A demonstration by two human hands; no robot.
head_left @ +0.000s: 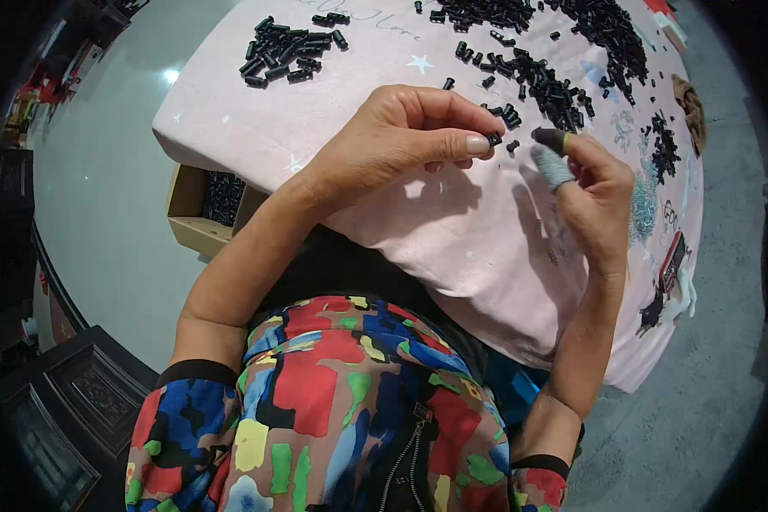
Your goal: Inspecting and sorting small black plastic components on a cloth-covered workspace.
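Note:
My left hand (410,132) is over the pink cloth, with thumb and forefinger pinching a small black plastic part (494,139). To its right, a short gap away, my right hand (596,183) has its thumb and forefinger drawn together. A grey wrap (552,168) covers that thumb, and a black sleeve (549,138) covers the forefinger tip. Whether anything tiny sits between those two fingertips is too small to tell. One loose black piece (512,147) lies on the cloth between the hands, and several more black pieces (509,114) are just beyond the left fingertips.
The pink-covered table (256,128) carries a cluster of black cylinders (286,51) at far left and larger heaps of black parts (602,38) at far right. A silvery-blue pile (644,209) and a red-black device (672,260) are on the right. Below the left edge, a cardboard box (198,233) holds dark pieces.

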